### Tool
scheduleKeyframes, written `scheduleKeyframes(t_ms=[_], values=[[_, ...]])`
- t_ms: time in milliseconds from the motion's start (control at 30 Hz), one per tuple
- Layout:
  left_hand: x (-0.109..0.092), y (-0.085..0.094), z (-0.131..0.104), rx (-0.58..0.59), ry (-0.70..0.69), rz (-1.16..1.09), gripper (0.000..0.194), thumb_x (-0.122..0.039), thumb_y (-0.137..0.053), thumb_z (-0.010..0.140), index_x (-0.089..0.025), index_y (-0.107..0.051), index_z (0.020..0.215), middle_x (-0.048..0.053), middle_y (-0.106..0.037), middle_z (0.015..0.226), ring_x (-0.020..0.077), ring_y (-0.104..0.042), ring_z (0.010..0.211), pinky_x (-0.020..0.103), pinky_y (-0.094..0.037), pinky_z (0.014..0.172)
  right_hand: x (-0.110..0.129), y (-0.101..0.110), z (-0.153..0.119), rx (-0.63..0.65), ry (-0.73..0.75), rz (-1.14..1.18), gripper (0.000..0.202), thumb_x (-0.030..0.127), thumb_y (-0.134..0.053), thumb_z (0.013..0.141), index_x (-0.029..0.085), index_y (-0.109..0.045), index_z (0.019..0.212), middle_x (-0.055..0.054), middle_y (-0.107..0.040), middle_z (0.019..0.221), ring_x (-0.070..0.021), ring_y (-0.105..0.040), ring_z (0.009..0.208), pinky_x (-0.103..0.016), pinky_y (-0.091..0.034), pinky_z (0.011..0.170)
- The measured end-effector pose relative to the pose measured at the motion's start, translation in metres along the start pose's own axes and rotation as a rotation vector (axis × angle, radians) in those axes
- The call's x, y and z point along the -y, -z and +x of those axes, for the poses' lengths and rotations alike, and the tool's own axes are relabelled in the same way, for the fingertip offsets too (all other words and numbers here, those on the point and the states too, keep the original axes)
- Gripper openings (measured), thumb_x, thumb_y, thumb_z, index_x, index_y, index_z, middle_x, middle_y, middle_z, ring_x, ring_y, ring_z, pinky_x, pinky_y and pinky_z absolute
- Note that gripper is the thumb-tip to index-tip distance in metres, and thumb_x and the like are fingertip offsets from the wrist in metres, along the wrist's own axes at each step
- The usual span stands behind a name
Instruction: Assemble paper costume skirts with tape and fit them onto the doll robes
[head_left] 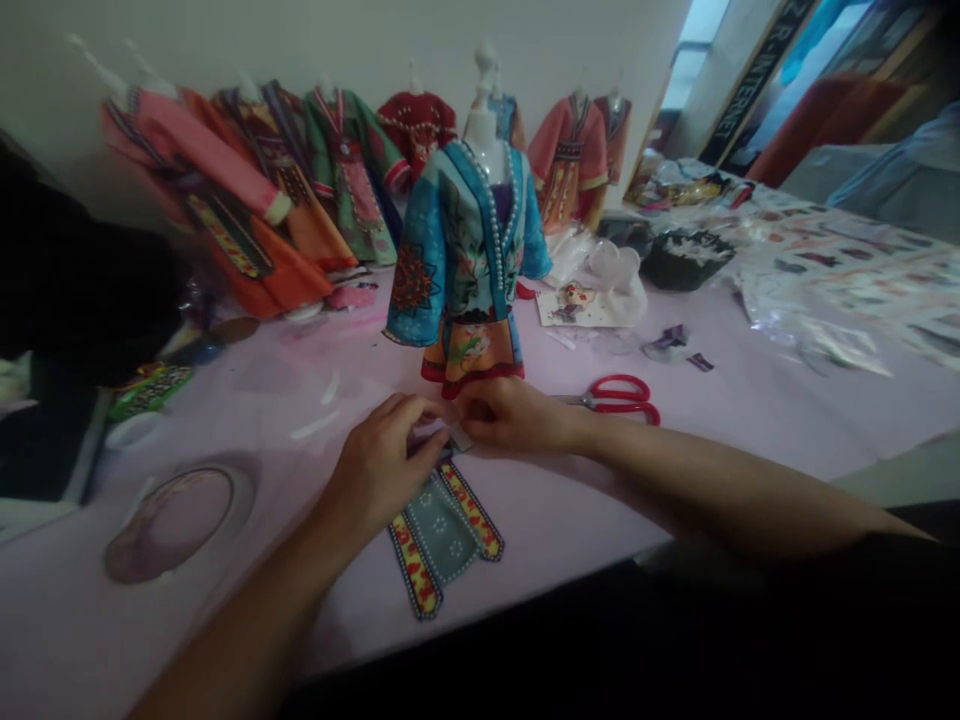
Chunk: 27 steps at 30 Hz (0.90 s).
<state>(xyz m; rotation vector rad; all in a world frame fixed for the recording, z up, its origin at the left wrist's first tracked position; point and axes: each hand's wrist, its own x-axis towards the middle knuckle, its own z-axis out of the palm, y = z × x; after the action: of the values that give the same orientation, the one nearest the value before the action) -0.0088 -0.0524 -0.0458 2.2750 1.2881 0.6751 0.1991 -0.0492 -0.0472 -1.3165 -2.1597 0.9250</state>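
A small grey apron-like doll garment piece (450, 530) with beaded edges and yellow-and-red side bands lies flat on the table. My left hand (386, 450) pinches its upper end between thumb and fingers. Curled against the same end, my right hand (517, 415) has its fingertips on a small whitish strip (459, 436); what the strip is made of cannot be told. Just behind both hands stands a white doll mannequin wearing a blue robe (469, 225) with beaded trim and an orange skirt (480, 350).
Red-handled scissors (622, 395) lie beyond my right forearm. A roll of tape (172, 520) is at left on the pink tabletop (300, 580). Several dressed mannequins line the wall, one in a green robe (349, 170). Plastic bags and a dark bowl (686, 260) sit at back right.
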Motion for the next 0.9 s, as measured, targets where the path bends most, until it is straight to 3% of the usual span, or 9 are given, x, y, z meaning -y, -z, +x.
scheduleKeyframes(t_ms=[167, 300, 400, 533, 667, 900], values=[[-0.004, 0.003, 0.000, -0.028, 0.003, -0.214, 0.015, -0.031, -0.065, 0.084, -0.022, -0.067, 0.095, 0.003, -0.071, 0.097, 0.0181, -0.068, 0.090, 0.032, -0.058, 0.080, -0.004, 0.003, 0.000, 0.087, 0.051, 0.363, 0.003, 0.016, -0.060, 0.084, 0.016, -0.056, 0.085, 0.003, -0.054, 0.076, -0.0099, -0.049, 0.068, -0.023, -0.039, 0.062], [-0.007, 0.003, 0.000, 0.015, 0.025, -0.313, 0.014, -0.031, -0.065, 0.083, -0.021, -0.065, 0.092, 0.002, -0.072, 0.097, 0.0175, -0.070, 0.089, 0.035, -0.059, 0.086, -0.003, 0.004, -0.001, 0.105, 0.106, 0.485, 0.006, 0.019, -0.061, 0.086, 0.015, -0.056, 0.083, 0.002, -0.054, 0.079, -0.0102, -0.049, 0.071, -0.025, -0.041, 0.067], [-0.005, 0.002, 0.001, 0.007, 0.033, -0.237, 0.010, -0.027, -0.064, 0.082, -0.022, -0.064, 0.090, 0.001, -0.072, 0.097, 0.0174, -0.069, 0.088, 0.036, -0.058, 0.087, -0.004, 0.005, -0.001, 0.037, 0.118, 0.388, 0.005, 0.017, -0.060, 0.087, 0.016, -0.057, 0.084, 0.000, -0.057, 0.082, -0.0109, -0.050, 0.072, -0.025, -0.042, 0.068], [-0.001, -0.001, 0.001, 0.005, 0.005, -0.061, 0.012, -0.022, -0.064, 0.082, -0.022, -0.064, 0.093, 0.003, -0.074, 0.099, 0.0195, -0.069, 0.091, 0.039, -0.056, 0.088, -0.006, 0.002, -0.003, -0.089, 0.116, 0.077, 0.008, 0.013, -0.058, 0.086, 0.014, -0.059, 0.094, -0.002, -0.062, 0.084, -0.0121, -0.053, 0.072, -0.024, -0.040, 0.065], [0.000, -0.002, 0.001, 0.033, -0.007, -0.019, 0.014, -0.019, -0.063, 0.081, -0.022, -0.064, 0.095, 0.003, -0.074, 0.100, 0.0199, -0.069, 0.092, 0.039, -0.055, 0.089, -0.007, -0.004, -0.003, -0.101, 0.092, -0.199, 0.012, 0.010, -0.057, 0.083, 0.012, -0.064, 0.093, -0.005, -0.065, 0.080, -0.0117, -0.049, 0.064, -0.025, -0.034, 0.058], [-0.002, -0.003, 0.000, 0.038, -0.045, -0.005, 0.014, -0.021, -0.063, 0.081, -0.023, -0.066, 0.094, 0.003, -0.075, 0.101, 0.0202, -0.070, 0.093, 0.037, -0.055, 0.088, -0.009, -0.005, -0.001, -0.072, 0.030, -0.193, 0.003, 0.017, -0.062, 0.080, 0.014, -0.064, 0.079, -0.001, -0.062, 0.072, -0.0101, -0.048, 0.061, -0.025, -0.030, 0.056]])
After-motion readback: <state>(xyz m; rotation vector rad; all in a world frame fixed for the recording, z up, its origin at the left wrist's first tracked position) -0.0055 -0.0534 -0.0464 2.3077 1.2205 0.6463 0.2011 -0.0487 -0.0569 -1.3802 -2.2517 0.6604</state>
